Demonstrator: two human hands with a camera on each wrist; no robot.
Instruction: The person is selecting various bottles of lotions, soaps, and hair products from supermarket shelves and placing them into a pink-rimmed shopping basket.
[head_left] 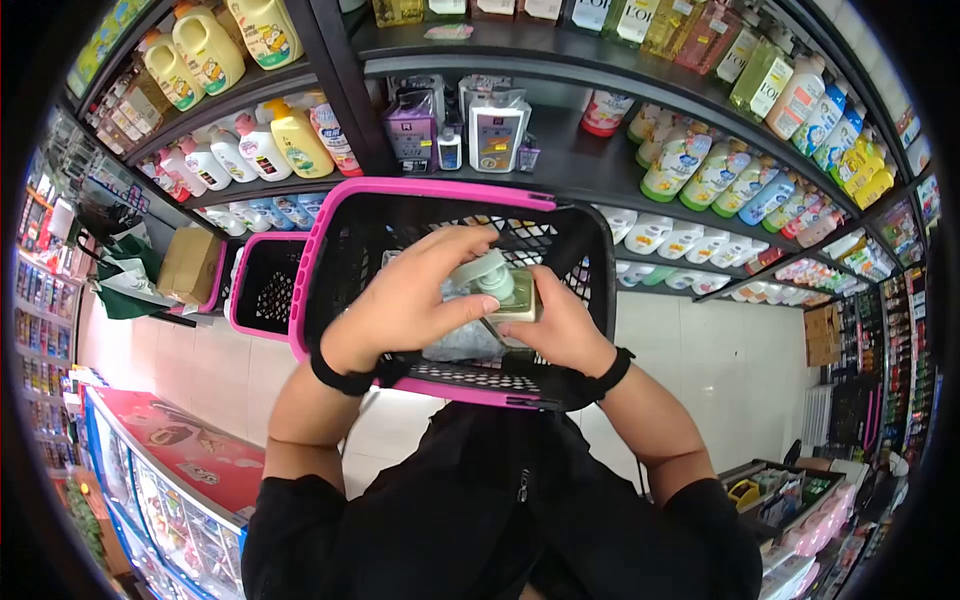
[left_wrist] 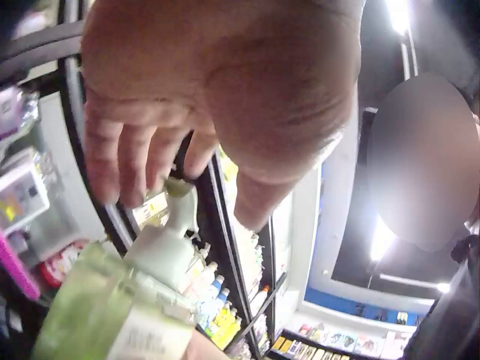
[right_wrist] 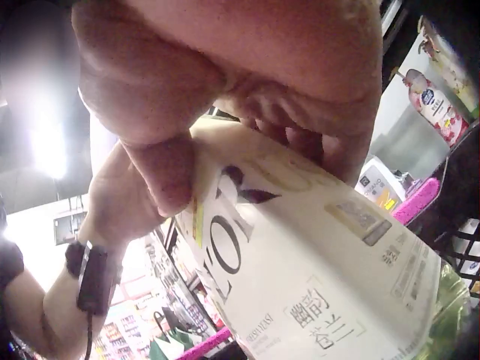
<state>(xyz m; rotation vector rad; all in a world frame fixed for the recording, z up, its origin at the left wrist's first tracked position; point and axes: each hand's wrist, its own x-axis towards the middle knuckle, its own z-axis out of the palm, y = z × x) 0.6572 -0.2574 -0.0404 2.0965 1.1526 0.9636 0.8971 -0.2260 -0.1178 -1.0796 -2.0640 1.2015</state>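
Observation:
A square bottle of green liquid with a pale green pump top (head_left: pixel 486 278) is held tilted over the black basket with a pink rim (head_left: pixel 430 188). My right hand (head_left: pixel 568 325) grips the bottle; in the right wrist view that hand (right_wrist: pixel 232 90) has thumb and fingers round its white-labelled body (right_wrist: pixel 315 262). Around the pump is my left hand (head_left: pixel 410 295), thumb on one side, fingers on the other. The left wrist view shows that hand (left_wrist: pixel 217 97) with fingers extended beside the pump (left_wrist: pixel 169 240), a gap between it and the thumb. Clear wrapping (head_left: pixel 465 335) lies in the basket.
Dark shelves (head_left: pixel 560 170) ahead bear rows of pump bottles and boxes. A smaller pink-rimmed basket (head_left: pixel 240 285) and a cardboard box (head_left: pixel 190 264) stand left of the large basket. A red-topped case (head_left: pixel 190 440) is at lower left, a tray of goods (head_left: pixel 790 500) at lower right.

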